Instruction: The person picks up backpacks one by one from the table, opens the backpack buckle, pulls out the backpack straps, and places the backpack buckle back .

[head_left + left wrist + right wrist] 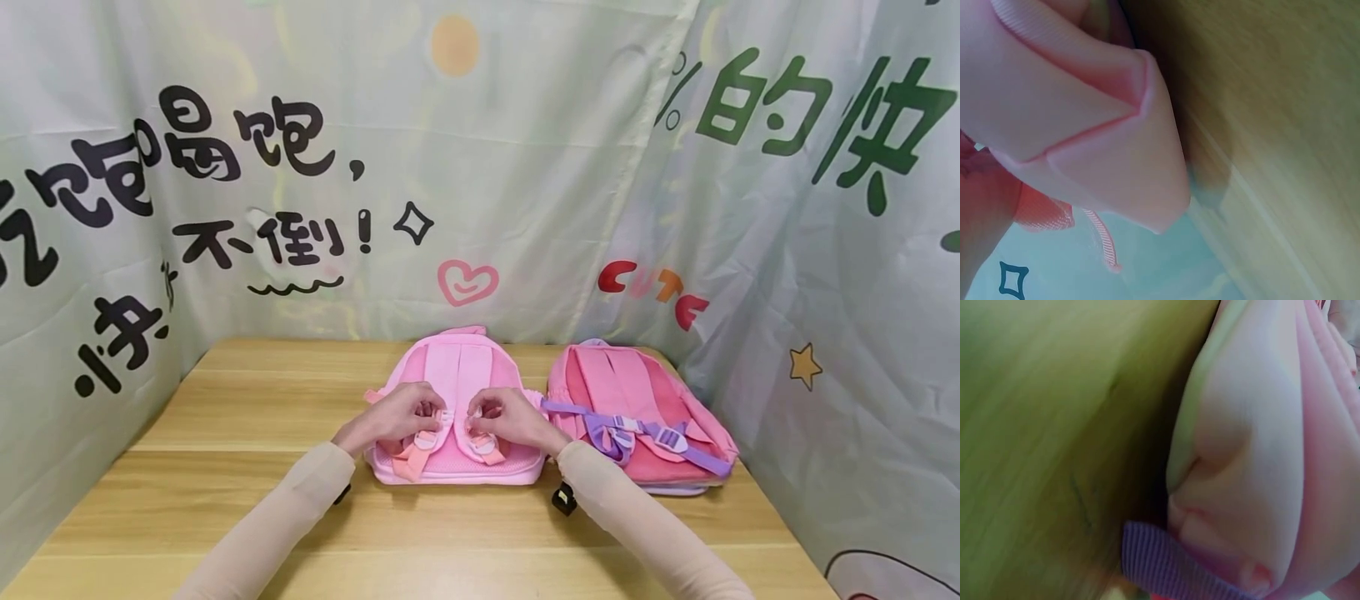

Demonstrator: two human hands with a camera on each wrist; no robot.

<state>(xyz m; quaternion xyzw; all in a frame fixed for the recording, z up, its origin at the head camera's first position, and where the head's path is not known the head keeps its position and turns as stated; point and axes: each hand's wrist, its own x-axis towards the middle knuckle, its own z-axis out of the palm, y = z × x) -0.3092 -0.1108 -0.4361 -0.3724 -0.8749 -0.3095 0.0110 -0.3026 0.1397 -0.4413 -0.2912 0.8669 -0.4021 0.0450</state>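
A light pink backpack (pixel 459 367) lies on the table with its strap side up. My left hand (pixel 405 410) pinches a small whitish buckle piece (pixel 446 416) at the left shoulder strap. Opposite it, my right hand (pixel 517 418) pinches a matching piece on the right shoulder strap, mostly hidden by the fingers. A narrow gap separates the two hands. Below them, coral webbing (pixel 411 461) hangs from the strap ends. In the left wrist view the bag's pink side (pixel 1110 150) shows; the right wrist view has its other side (pixel 1247 437). Both wrist views miss the fingertips.
A darker pink backpack (pixel 600 375) with purple straps and buckles (pixel 671 439) lies close on the right. Its purple webbing (pixel 1160 550) reaches the light pink bag's side. Printed curtains (pixel 525 167) stand behind and on both sides of the wooden table (pixel 247 417).
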